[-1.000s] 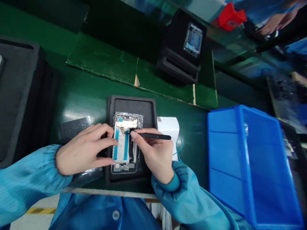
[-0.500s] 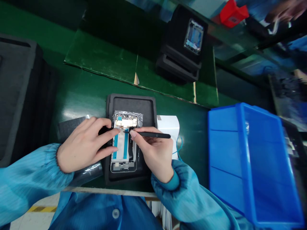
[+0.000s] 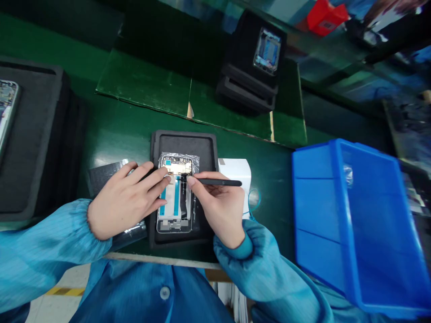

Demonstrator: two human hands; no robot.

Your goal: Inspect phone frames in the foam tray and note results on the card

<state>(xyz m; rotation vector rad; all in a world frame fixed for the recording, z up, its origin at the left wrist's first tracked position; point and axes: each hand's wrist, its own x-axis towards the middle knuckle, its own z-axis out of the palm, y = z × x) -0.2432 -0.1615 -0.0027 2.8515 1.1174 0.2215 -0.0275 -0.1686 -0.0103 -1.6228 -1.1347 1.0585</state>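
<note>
An opened phone frame (image 3: 175,197) with a gold circuit board at its top and blue strips lies in a black foam tray (image 3: 183,143) on the green bench. My left hand (image 3: 126,202) rests on the frame's left edge, fingers stretched out and pressing near the board. My right hand (image 3: 218,206) is closed round a thin black stylus tool (image 3: 218,182), whose tip touches the frame just below the circuit board.
A blue plastic bin (image 3: 353,224) stands at the right. A white box (image 3: 235,170) sits beside the tray. Stacked black foam trays with another phone frame (image 3: 266,51) stand at the back. A large black foam block (image 3: 33,143) is at the left, a dark anti-static bag (image 3: 104,175) under my left hand.
My left fingers have slid up along the frame toward the circuit board. The right hand and stylus have stayed near the same spot. The view has shifted slightly.
</note>
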